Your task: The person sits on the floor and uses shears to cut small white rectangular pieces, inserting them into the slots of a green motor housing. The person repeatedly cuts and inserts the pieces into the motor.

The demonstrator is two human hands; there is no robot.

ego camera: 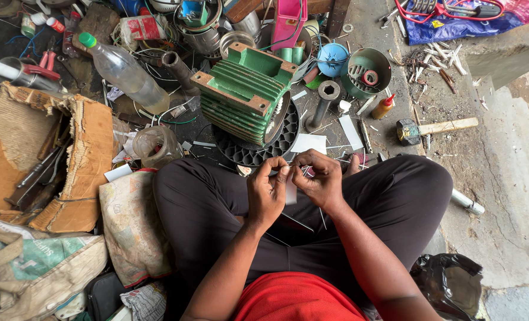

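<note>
Left hand [267, 193]: fingertips pinched shut on the small white paper strip [290, 191], over the lap.
Right hand [319, 178]: fingers curled, pinching the same strip from the other side.
Strip: between both hands, above the dark trousers [205, 208].
Ahead on the floor: green ribbed metal motor housing [246, 92], tilted on a black round grille [258, 148].
Left: torn brown cardboard box [44, 154].
</note>
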